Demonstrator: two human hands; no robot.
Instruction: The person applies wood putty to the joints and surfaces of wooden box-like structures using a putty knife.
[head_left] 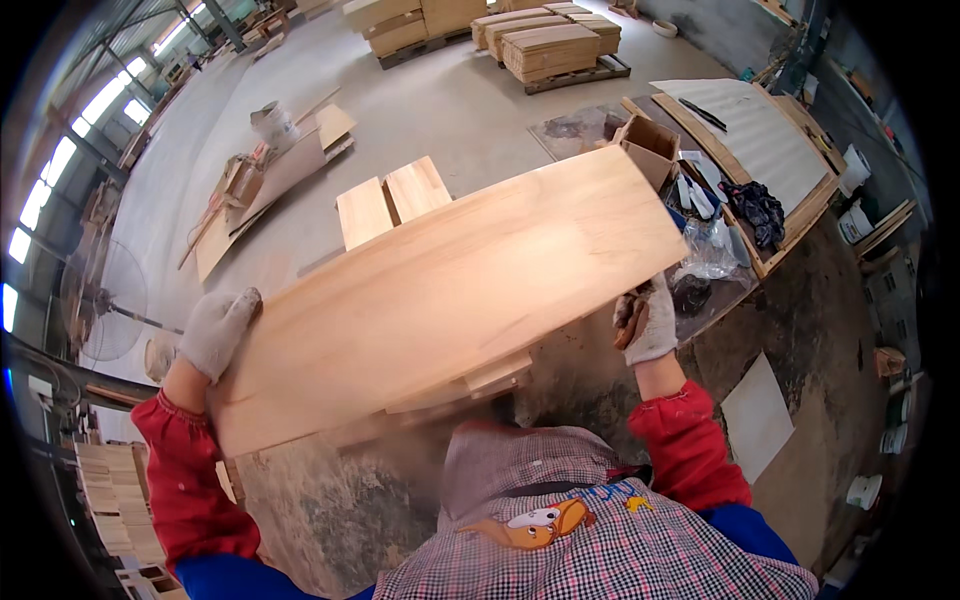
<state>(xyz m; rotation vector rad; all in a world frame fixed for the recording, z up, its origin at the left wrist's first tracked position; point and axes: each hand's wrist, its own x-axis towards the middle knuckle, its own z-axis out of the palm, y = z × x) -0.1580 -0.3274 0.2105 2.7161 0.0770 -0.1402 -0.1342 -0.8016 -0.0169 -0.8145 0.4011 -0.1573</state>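
1. Across the front of the person's body is a long, pale wooden board [450, 300], slanting, with its right end farther away.
2. Just beyond it, two smaller boards [418, 190] lie side by side.
3. Near its far right corner stands an open cardboard box [652, 168].
4. The gloved left hand [218, 333] is clamped on the board's left end.
5. The gloved right hand [650, 322], fingers curled, grips its right end.

Beyond the wide wooden board [450, 310], open floor [470, 120] leaves room to pass, though two pale planks [418, 188] lie just past its edge. Left of the board, a caged fan [103, 300] obstructs; right of it, a cardboard box [650, 143] and clear plastic [710, 252]. A gap separates board and apron [620, 535].
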